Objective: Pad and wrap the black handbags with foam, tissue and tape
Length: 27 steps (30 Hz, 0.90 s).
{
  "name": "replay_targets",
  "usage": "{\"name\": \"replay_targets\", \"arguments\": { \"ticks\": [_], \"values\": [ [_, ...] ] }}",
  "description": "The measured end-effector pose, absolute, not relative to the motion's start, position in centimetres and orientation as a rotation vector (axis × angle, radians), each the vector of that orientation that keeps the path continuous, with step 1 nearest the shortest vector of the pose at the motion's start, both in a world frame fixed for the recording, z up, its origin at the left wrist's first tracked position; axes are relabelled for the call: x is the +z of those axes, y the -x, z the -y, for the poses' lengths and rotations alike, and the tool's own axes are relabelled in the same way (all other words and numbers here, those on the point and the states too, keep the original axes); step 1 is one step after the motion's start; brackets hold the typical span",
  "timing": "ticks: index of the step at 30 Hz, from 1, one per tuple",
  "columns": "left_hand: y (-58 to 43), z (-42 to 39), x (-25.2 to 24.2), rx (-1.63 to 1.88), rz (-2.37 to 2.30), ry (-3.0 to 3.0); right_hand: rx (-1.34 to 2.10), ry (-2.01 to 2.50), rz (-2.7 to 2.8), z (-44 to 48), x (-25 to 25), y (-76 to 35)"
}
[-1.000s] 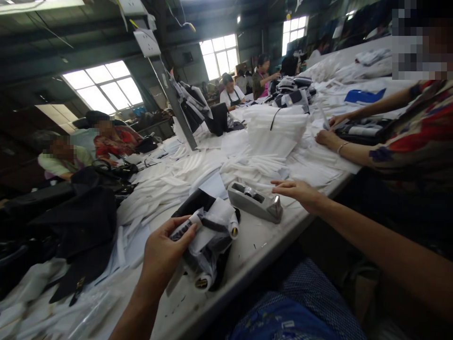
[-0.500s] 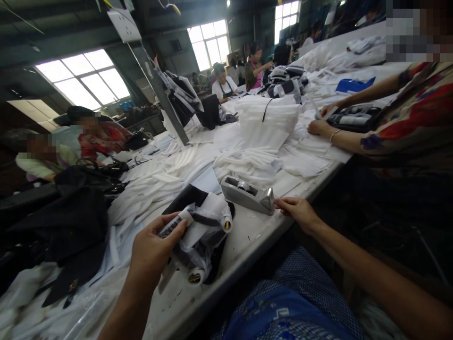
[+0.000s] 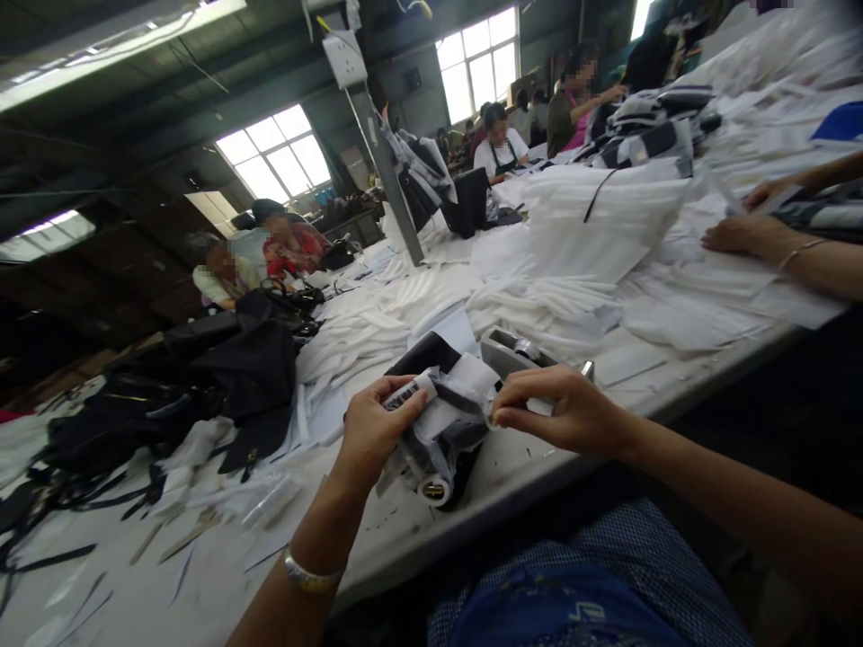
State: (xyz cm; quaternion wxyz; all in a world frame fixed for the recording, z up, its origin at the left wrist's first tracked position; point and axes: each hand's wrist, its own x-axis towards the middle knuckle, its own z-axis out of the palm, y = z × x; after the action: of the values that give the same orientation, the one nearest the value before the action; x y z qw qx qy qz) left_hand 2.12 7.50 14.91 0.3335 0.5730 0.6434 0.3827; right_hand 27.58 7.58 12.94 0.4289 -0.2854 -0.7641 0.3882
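A small black bag (image 3: 465, 472) lies on the table, its parts wrapped in white foam sheet and clear plastic. Gold-coloured metal shows inside one white roll (image 3: 433, 491) at its near end. My left hand (image 3: 384, 422) is closed on a white-wrapped part with dark markings, thumb on top. At the bag's right side, my right hand (image 3: 556, 409) pinches with thumb and forefinger against another white roll. What sits between those fingertips is too small to make out. Just behind my right hand stands a grey tape dispenser (image 3: 502, 352), partly covered by the hand.
White foam sheets (image 3: 378, 314) cover much of the table, with a tied stack (image 3: 573, 211) behind. Black bags (image 3: 249, 368) lie at left. A grey post (image 3: 387, 171) rises from the table. At right, a co-worker's hands (image 3: 748, 229) handle white strips. Other people sit farther back.
My right hand has moved left from the cutting end of the tape dispenser to the wrapped bag. My left hand keeps its hold. The view has turned to the left.
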Motion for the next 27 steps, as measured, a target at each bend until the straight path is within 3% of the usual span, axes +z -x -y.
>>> {"name": "replay_targets", "arguments": {
  "ticks": [5,8,27],
  "values": [
    [-1.9,-7.5,14.5,1.048,-1.636,-1.543,1.607,0.763,1.277,-8.1,11.9,-21.9],
    [-1.9,-7.6,14.4,1.069,-1.639,-1.536,1.783,0.75,0.949,-7.6,10.7,-19.6],
    [-1.4,-7.6,14.0,1.057,-1.55,-1.618,1.716,0.977,0.742,-7.0,8.8,-15.8]
  ]
}}
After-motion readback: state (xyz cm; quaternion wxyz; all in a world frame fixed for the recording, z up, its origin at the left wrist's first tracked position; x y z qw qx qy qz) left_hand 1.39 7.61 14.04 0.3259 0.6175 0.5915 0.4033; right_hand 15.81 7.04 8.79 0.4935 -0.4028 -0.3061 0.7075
